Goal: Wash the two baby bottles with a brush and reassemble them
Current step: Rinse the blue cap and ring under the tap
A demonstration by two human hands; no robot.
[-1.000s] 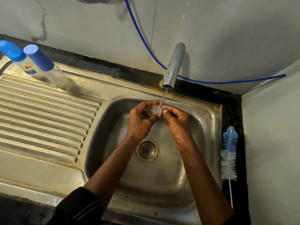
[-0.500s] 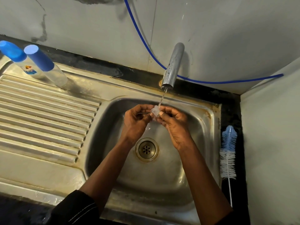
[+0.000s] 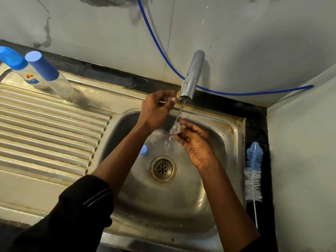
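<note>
My right hand (image 3: 195,142) pinches a small clear silicone teat (image 3: 176,128) under the thin stream of water from the grey tap (image 3: 191,79). My left hand (image 3: 156,108) is raised to the base of the tap with its fingers curled there; what they grip is hidden. Two clear baby bottles stand at the back left of the drainboard, both with blue caps on: one with a printed label (image 3: 30,80), one plain (image 3: 61,85). A small blue part (image 3: 144,150) lies in the sink basin (image 3: 181,206), half hidden by my left forearm. The blue and white bottle brush (image 3: 253,171) lies on the ledge right of the sink.
The ribbed steel drainboard (image 3: 45,128) fills the left side. The drain (image 3: 163,168) sits in the middle of the basin. A blue hose (image 3: 163,51) runs down the wall behind the tap. A wall closes off the right side.
My left hand let go of the teat and rose to the base of the tap. The right hand alone now holds the teat, lower under the stream.
</note>
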